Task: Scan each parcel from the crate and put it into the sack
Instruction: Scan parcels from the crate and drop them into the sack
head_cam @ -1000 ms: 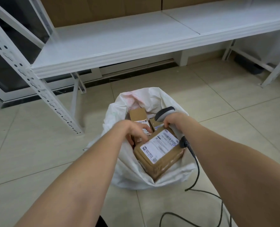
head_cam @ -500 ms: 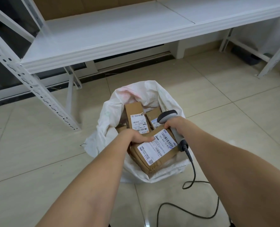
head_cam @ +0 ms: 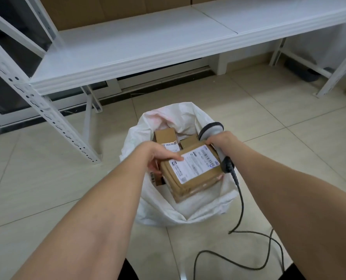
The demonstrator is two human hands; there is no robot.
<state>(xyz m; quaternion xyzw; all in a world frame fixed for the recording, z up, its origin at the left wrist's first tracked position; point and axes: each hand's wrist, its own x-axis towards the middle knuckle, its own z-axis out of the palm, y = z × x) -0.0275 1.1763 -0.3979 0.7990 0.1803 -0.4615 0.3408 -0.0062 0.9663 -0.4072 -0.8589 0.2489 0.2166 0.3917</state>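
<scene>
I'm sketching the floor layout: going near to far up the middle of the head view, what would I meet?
Scanner cable on the floor → sack, near rim → labelled parcel held by the left hand → smaller parcel inside the sack → white shelf. The scanner in the right hand overlaps the parcels, so left out.

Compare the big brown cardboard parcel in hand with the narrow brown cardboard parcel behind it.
The big brown cardboard parcel is wider and bulkier than the narrow brown cardboard parcel. The left hand grips the big parcel at the white sack's mouth; the narrow parcel lies deeper inside, unheld. The big parcel's label spans its top; the narrow parcel's sits at its near end. Both are brown cardboard with white labels.
</scene>
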